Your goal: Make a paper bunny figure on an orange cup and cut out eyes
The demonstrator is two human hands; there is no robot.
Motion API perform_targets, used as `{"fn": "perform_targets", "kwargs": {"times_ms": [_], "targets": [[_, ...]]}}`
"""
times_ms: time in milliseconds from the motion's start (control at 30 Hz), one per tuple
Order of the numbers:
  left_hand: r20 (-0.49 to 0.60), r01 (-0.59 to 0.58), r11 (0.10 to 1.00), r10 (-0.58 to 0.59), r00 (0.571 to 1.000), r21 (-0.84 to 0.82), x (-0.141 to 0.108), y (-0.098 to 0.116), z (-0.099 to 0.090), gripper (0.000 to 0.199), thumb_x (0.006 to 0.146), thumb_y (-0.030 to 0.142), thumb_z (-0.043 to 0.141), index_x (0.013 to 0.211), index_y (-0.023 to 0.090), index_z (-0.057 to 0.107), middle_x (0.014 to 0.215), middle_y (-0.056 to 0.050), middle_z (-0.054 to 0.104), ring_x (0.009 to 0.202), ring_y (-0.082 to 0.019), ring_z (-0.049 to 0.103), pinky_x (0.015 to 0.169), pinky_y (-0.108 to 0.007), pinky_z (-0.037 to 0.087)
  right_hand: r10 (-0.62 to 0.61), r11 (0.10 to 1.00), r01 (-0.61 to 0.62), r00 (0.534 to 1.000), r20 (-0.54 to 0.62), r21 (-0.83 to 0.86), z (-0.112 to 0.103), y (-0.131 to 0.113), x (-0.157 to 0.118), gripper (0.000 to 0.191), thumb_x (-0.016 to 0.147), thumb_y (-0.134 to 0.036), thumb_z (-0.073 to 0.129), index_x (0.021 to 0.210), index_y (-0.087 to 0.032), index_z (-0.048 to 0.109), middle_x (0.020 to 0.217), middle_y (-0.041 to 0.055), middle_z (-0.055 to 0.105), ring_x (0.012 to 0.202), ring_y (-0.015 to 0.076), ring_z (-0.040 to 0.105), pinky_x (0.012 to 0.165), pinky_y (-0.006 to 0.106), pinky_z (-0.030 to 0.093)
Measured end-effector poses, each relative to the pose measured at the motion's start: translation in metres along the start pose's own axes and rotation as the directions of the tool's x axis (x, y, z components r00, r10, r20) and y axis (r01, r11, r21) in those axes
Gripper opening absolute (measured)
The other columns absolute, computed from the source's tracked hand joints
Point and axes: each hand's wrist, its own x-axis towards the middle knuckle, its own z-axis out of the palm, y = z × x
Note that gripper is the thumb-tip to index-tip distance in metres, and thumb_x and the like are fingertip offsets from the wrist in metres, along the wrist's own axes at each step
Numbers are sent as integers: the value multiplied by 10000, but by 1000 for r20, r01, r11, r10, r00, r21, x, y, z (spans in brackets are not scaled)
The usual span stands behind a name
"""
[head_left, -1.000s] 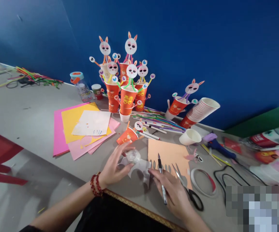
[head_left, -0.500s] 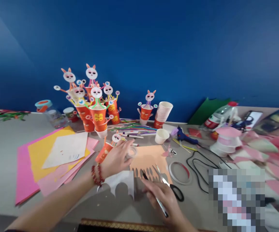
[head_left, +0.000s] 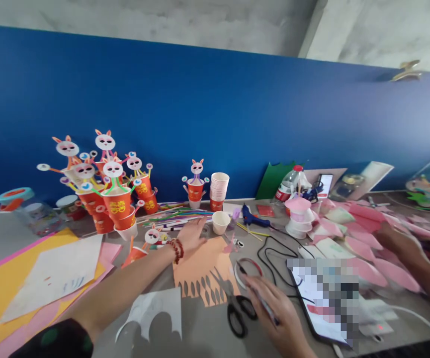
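Blue wall point(head_left: 181, 99), crowded bench point(head_left: 207, 333): white cup point(head_left: 220, 227) at the left hand point(head_left: 193, 238)'s two o'clock

From my remote seat I see the cup upright just beyond those fingertips, the nearer hand; I can't tell whether its grip has anything. The right hand point(head_left: 274, 308)'s grip is closed around a pen point(head_left: 269, 310), long axis eleven to five. At its nine, scissors point(head_left: 231, 297) lie before the cut white paper point(head_left: 162, 302).

My grey bench point(head_left: 200, 335) is crowded. Close to me lie a cut white sheet point(head_left: 166, 301), scissors point(head_left: 230, 298) with blades over a peach sheet point(head_left: 203, 256), and a lit-screen device point(head_left: 311, 303). Farther off stand a white cup point(head_left: 220, 223) and red rabbit cups point(head_left: 120, 209); coloured sheets point(head_left: 63, 266) spread to my left, pink petal shapes point(head_left: 358, 246) to my right.
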Motion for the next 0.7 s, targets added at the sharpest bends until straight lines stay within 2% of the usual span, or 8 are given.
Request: {"fn": "perform_targets", "kwargs": {"times_ms": [100, 200, 333, 467, 533, 600, 700], "targets": [[-37, -2, 1000, 1, 999, -18, -14, 0, -19, 626, 806, 286, 679, 1367, 126, 452, 1372, -197, 561, 1287, -338, 510, 1074, -488, 408, 28, 986, -25, 999, 17, -164, -5, 15, 15, 318, 959, -160, 436, 1228, -212, 598, 1099, 104, 715, 1007, 255, 668, 838, 369, 551], [-67, -16, 999, 14, 998, -33, -41, 3, -46, 545, 879, 309, 604, 1379, 148, 454, 1398, -155, 553, 1291, -282, 515, 1093, -437, 409, 15, 953, 33, 988, 156, -300, 6, 25, 39, 350, 928, -103, 438, 1217, -186, 618, 1090, 101, 716, 981, 256, 645, 837, 377, 527], [-148, -68, 997, 63, 987, -29, -91, 5, -76, 392, 936, 299, 540, 1312, 191, 523, 1377, -122, 568, 1289, -261, 507, 1090, -454, 411, 38, 859, 133, 946, 321, -495, 34, 35, 75, 313, 867, -64, 527, 1127, -156, 676, 1003, 123, 726, 947, 285, 627, 836, 401, 488], [-193, -72, 997, 76, 978, 28, -146, 1, -92, 270, 950, 253, 523, 1207, 213, 595, 1353, -106, 574, 1281, -259, 499, 1085, -473, 401, 135, 781, 124, 923, 359, -612, 49, 45, 92, 445, 852, -17, 513, 1269, -133, 614, 1008, 150, 718, 896, 297, 636, 775, 411, 480], [-197, -39, 997, 50, 979, 59, -172, 1, -95, 249, 948, 233, 520, 1178, 207, 612, 1308, -102, 598, 1261, -255, 504, 1075, -461, 404, 119, 802, 122, 927, 357, -585, 49, 42, 88, 476, 858, -20, 505, 1313, -142, 579, 970, 134, 719, 888, 290, 635, 770, 406, 475], [-170, 10, 996, 6, 986, 89, -196, 4, -94, 218, 945, 233, 522, 1131, 199, 631, 1245, -99, 628, 1222, -258, 520, 1047, -453, 418, 71, 846, 113, 945, 320, -521, 47, 32, 77, 413, 897, -74, 492, 1295, -138, 581, 1007, 136, 711, 936, 294, 625, 812, 417, 468], [-51, 57, 991, -51, 997, 121, -224, 11, -86, 245, 934, 287, 548, 1147, 187, 618, 1204, -101, 647, 1165, -274, 538, 1003, -460, 437, -8, 943, 114, 947, 320, -314, 45, 2, 59, 275, 955, -184, 466, 1173, -167, 634, 1122, 125, 688, 1060, 288, 593, 906, 420, 454]]}}
